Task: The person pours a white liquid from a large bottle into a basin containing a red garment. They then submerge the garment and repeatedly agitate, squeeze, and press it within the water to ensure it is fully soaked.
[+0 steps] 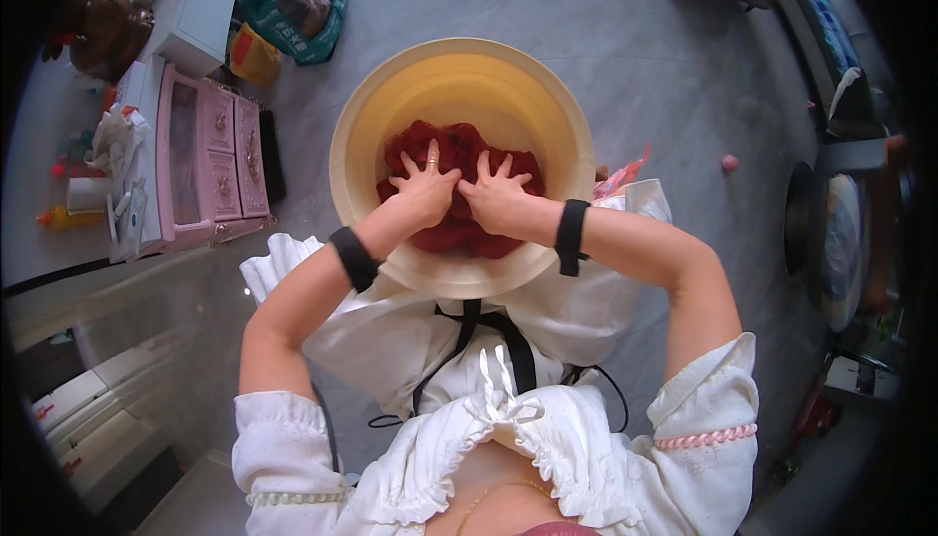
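A cream plastic tub (350, 133) stands before me, close to my lap. Inside it lies a bunched dark red cloth (469, 232) that looks wet. My left hand (425, 188) presses on the cloth with spread fingers and wears a ring. Beside it my right hand (500, 195) also rests on the cloth, fingers apart. The two thumbs nearly meet over the middle of the cloth. Neither hand visibly grips a fold. The underside of the cloth and the palms are hidden.
At left stands a pink drawer cabinet (226, 155) with tissues (117, 140) on top. A blue-green bag (300, 12) and a yellow packet (254, 56) are on the floor beyond it. A small pink ball (729, 163) lies on the grey floor (659, 111) at right.
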{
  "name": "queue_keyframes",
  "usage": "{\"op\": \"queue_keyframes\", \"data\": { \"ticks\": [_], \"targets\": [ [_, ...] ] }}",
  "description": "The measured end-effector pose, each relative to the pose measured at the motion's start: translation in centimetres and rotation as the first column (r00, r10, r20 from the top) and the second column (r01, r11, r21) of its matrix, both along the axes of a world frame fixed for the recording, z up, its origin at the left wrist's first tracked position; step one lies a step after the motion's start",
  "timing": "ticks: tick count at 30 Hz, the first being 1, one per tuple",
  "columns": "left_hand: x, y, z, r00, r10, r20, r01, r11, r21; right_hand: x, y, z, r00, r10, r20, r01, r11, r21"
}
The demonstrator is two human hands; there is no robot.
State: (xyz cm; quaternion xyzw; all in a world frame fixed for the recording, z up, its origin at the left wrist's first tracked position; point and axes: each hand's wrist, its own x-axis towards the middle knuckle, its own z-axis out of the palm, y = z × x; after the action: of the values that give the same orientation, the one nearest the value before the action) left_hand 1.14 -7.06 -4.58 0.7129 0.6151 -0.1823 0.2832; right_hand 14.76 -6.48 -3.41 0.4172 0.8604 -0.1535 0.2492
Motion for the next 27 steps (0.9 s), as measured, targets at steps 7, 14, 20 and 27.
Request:
{"op": "queue_keyframes", "data": {
  "ticks": [7,14,20,27],
  "targets": [
    [1.6,5.4,-4.0,0.980,0.198,-0.019,-0.199,0.977,-0.073,0.2,5.0,-6.3,0.980,0.028,-0.195,-0.012,0.996,0.083],
    [-0.3,8.8,-8.7,0.853,0.425,0.304,-0.497,0.839,0.221,-0.4,10.6,-6.5,0.908,-0.242,-0.341,0.251,0.968,-0.018],
    [-1.9,7.7,-4.5,0.257,0.613,0.747,-0.706,0.647,-0.289,2.0,12.2,-8.0,0.281,-0.687,-0.670,0.593,0.674,-0.441],
    [-3.2,1.0,3.2,0.754,0.082,0.652,-0.268,0.944,0.191,2.5,5.6,3.0,0.808,-0.199,-0.555,0.144,0.979,-0.141]
  ]
}}
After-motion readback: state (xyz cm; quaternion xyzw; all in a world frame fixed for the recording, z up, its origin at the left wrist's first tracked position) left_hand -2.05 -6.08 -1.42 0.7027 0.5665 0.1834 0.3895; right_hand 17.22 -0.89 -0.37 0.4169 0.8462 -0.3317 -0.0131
